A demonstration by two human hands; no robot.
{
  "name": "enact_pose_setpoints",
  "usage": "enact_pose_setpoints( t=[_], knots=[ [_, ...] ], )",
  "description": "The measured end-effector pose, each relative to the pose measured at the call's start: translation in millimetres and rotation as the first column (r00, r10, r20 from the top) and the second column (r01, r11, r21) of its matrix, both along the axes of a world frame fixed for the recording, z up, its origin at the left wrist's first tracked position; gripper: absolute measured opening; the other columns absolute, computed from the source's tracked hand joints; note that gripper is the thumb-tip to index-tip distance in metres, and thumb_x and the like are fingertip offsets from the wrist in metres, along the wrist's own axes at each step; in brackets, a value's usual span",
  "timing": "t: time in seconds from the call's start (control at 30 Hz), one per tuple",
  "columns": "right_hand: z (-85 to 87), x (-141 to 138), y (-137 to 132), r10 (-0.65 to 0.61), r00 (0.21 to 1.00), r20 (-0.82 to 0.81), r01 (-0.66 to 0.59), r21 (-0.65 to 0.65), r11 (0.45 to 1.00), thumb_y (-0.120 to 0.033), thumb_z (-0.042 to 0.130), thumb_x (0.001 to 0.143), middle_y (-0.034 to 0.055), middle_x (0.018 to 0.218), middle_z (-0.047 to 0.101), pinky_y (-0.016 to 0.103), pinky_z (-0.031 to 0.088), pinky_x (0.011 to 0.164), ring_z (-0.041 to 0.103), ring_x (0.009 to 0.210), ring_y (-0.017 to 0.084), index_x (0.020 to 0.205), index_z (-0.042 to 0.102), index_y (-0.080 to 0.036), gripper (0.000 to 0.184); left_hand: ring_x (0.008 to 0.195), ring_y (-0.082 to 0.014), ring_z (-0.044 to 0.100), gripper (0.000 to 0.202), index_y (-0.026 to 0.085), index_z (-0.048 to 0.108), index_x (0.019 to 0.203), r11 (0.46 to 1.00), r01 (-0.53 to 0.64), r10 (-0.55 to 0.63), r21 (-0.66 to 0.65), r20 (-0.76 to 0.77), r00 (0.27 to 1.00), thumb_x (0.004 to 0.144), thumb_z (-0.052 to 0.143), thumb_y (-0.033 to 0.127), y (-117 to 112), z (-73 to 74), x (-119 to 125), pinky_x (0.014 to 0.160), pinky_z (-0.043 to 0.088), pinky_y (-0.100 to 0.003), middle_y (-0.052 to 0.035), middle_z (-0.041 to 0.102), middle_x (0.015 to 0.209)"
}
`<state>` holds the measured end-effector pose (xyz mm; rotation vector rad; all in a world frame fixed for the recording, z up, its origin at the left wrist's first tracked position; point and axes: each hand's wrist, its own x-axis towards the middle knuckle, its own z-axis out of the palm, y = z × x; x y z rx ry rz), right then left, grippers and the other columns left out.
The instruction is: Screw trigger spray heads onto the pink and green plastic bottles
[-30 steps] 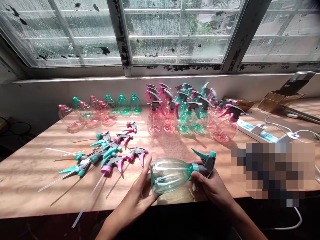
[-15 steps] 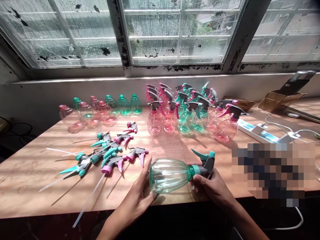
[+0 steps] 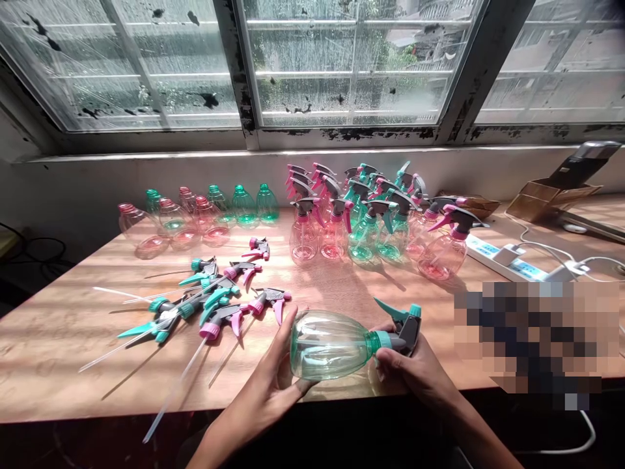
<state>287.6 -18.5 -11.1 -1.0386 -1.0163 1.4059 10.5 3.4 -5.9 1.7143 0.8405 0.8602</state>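
Note:
A clear green spray bottle (image 3: 332, 344) lies on its side just above the wooden table's front edge (image 3: 73, 397). My left hand (image 3: 278, 381) cups its round base, fingers curled around it. My right hand (image 3: 415, 372) is closed around the bottle's neck and its teal and grey trigger head (image 3: 403, 319), whose nozzle points up and left.
Loose trigger heads with long dip tubes (image 3: 205, 309) lie left of my hands. Capless pink and green bottles (image 3: 195, 212) stand at the back left, and several assembled spray bottles (image 3: 371, 218) at the back centre. A power strip with cables (image 3: 508, 264) and a blurred patch lie to the right.
The bottle has shifted slightly left and down in my hands, and the trigger head sits a little lower. Both hands keep their hold.

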Motion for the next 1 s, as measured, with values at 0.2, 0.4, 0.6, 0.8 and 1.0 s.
enact_pose_setpoints(
  t=[0.2,0.4,0.6,0.8,1.0],
  knots=[
    [1.9,-2,1,0.012,1.000,-0.018,-0.011,0.031,0.999,-0.047,0.085,0.076,-0.0011,0.059,0.071,0.023,0.048,0.054,0.064,0.049,0.014,0.093,0.061,-0.020,0.040,0.155,-0.0369,0.011,0.097,0.043,0.007,0.160,0.998,0.040,-0.040,-0.043,0.008,0.999,0.090,0.073,0.029,-1,6.7,-1,0.123,0.026,-0.053,-0.0037,0.004,0.171],
    [-0.6,-1,1,0.005,1.000,0.013,-0.005,-0.006,1.000,-0.048,0.086,0.075,0.0007,0.064,0.074,0.026,0.049,0.052,0.065,0.049,0.016,0.091,0.057,-0.021,0.043,0.156,-0.0346,0.005,0.080,0.041,0.013,0.159,0.997,0.023,-0.023,0.079,-0.010,1.000,0.098,0.061,0.022,1,-0.9,-1,0.124,0.011,-0.059,-0.0048,0.008,0.171],
    [2.7,-3,-4,-0.009,0.999,0.041,0.010,-0.022,1.000,-0.041,0.092,0.069,-0.0015,0.068,0.072,0.027,0.051,0.059,0.066,0.059,0.016,0.099,0.070,-0.020,0.043,0.156,-0.0367,0.007,0.102,0.042,0.005,0.159,0.999,0.007,-0.007,0.033,0.001,1.000,0.087,0.076,0.038,0,6.8,-1,0.124,0.010,-0.059,-0.0059,0.009,0.171],
    [-2.1,0,-3,0.010,0.996,0.087,-0.009,-0.016,1.000,-0.040,0.090,0.070,-0.0002,0.064,0.071,0.028,0.050,0.057,0.065,0.056,0.017,0.091,0.069,-0.018,0.037,0.155,-0.0333,0.015,0.081,0.043,0.028,0.152,0.998,-0.001,-0.002,0.063,0.047,0.999,0.088,0.076,0.026,-2,6.4,1,0.125,0.018,-0.054,-0.0049,0.013,0.170],
    [-2.8,0,-4,-0.006,0.995,0.101,0.002,0.036,0.999,-0.044,0.086,0.075,-0.0012,0.063,0.069,0.027,0.052,0.056,0.064,0.055,0.016,0.096,0.070,-0.020,0.036,0.155,-0.0365,0.015,0.098,0.047,0.018,0.156,0.998,0.063,-0.060,-0.026,0.099,0.993,0.081,0.082,0.044,-1,7.5,1,0.123,0.024,-0.054,-0.0041,0.014,0.170]
  ],
)
